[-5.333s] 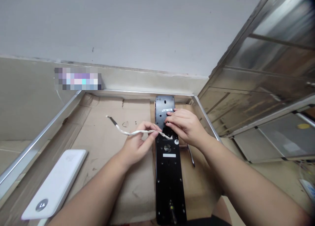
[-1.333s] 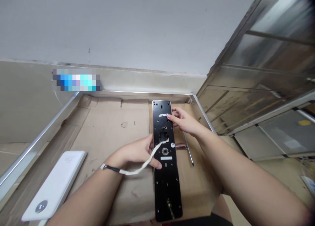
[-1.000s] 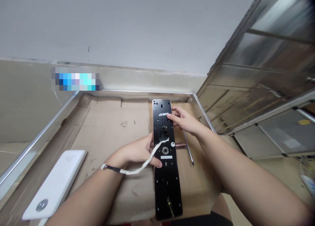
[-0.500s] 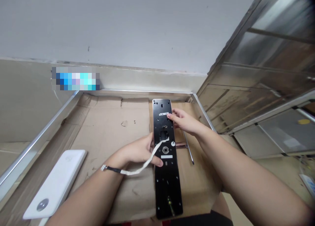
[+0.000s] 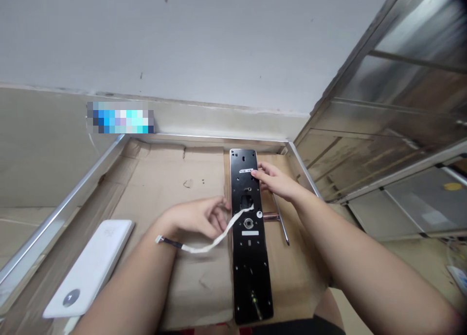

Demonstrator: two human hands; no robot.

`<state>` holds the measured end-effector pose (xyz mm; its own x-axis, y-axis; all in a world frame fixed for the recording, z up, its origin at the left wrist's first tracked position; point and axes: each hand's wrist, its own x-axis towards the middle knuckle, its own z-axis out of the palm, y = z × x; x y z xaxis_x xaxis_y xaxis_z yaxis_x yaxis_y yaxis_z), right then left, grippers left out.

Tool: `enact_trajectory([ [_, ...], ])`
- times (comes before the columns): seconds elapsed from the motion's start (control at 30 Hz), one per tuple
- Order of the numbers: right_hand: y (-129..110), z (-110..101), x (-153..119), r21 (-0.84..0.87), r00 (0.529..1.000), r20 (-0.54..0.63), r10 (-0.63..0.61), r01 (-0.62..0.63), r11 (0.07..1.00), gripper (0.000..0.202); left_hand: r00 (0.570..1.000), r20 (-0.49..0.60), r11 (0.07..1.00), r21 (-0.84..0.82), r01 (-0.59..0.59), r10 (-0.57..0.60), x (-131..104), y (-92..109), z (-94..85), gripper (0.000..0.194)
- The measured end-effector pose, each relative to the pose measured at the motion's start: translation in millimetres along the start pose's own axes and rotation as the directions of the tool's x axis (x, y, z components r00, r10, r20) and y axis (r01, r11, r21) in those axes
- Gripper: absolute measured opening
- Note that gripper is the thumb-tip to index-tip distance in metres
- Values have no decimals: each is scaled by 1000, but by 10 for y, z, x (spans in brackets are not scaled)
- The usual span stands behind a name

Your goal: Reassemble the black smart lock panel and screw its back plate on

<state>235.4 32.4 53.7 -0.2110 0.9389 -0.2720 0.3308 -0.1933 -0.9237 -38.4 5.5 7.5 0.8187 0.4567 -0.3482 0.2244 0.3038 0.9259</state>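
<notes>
A long black door lock panel (image 5: 251,267) lies back side up, upper end away from me. My right hand (image 5: 275,179) grips its upper right edge, thumb on the face near the white label, fingers at the side and partly hidden. My left hand (image 5: 204,217) is off the panel's face, its loosely bent fingers beside the left edge. Whether a fingertip touches that edge I cannot tell. From the panel's square opening a white cable (image 5: 204,250) runs left over my left wrist, ending in a small white connector (image 5: 158,239). A copper-coloured lever handle (image 5: 270,216) sticks out at the right.
Cardboard (image 5: 175,174) lines the metal-edged tabletop. A thin screwdriver (image 5: 283,228) lies right of the panel by the handle. A white lock cover with a round knob (image 5: 91,267) rests at the left. Behind the table stands a wall (image 5: 204,47).
My left hand has let go of the panel's left edge and drawn back, its thumb off the face. My right hand keeps its hold. The whole view has shifted slightly.
</notes>
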Motion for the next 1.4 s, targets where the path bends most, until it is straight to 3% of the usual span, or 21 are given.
enact_trajectory([
  [0.03, -12, -11, 3, -25, 1000, -13, 2, -3, 1000, 32, 994, -112, 999, 36, -7, 11, -47, 0, -117, 62],
  [0.07, -19, -30, 10, -50, 999, -33, 0, -2, 999, 32, 959, -278, 995, 91, -37, 61, -81, -1, -237, 51],
  [0.1, -20, -58, 22, -82, 998, -61, -5, 0, 997, 32, 872, -476, 985, 165, -43, 117, -101, -6, -354, 42],
  [0.13, -13, -95, 37, -124, 995, -101, -14, 1, 992, 33, 737, -653, 968, 251, -4, 172, -105, -16, -462, 38],
  [0.17, 2, -140, 56, -177, 988, -152, -28, 1, 984, 33, 607, -764, 940, 331, 81, 217, -94, -31, -554, 35],
  [0.2, 23, -189, 76, -240, 977, -207, -47, -5, 971, 31, 513, -813, 902, 402, 154, 275, -72, -50, -628, 33],
  [0.23, 50, -240, 95, -311, 962, -263, -68, -18, 950, 27, 467, -823, 867, 455, 201, 323, -42, -71, -681, 32],
  [0.27, 82, -289, 113, -384, 946, -311, -88, -41, 922, 23, 462, -812, 836, 499, 229, 357, -6, -92, -715, 33],
  [0.37, 182, -390, 147, -549, 928, -361, -95, -128, 826, 28, 508, -761, 780, 576, 245, 403, 100, -143, -735, 35],
  [0.67, 314, -349, 169, -689, 964, -261, 43, -217, 691, 53, 521, -739, 712, 630, 310, 428, 229, -230, -785, 27],
  [0.83, 322, -379, 193, -719, 965, -255, 68, -236, 653, 49, 512, -743, 695, 635, 337, 431, 260, -210, -762, 20],
  [1.0, 336, -381, 206, -748, 955, -282, 90, -278, 603, 50, 468, -766, 725, 611, 319, 440, 283, -177, -712, 15],
  [1.2, 414, -333, 219, -771, 952, -285, 109, -295, 565, 60, 380, -839, 869, 471, 151, 389, 279, -190, -710, 14],
  [1.3, 418, -303, 224, -763, 955, -278, 103, -285, 580, 62, 379, -866, 940, 341, -25, 325, 297, -172, -691, 24],
  [1.4, 329, -314, 196, -732, 958, -273, 83, -263, 629, 70, 394, -872, 954, 229, -194, 290, 297, -107, -642, 35],
])
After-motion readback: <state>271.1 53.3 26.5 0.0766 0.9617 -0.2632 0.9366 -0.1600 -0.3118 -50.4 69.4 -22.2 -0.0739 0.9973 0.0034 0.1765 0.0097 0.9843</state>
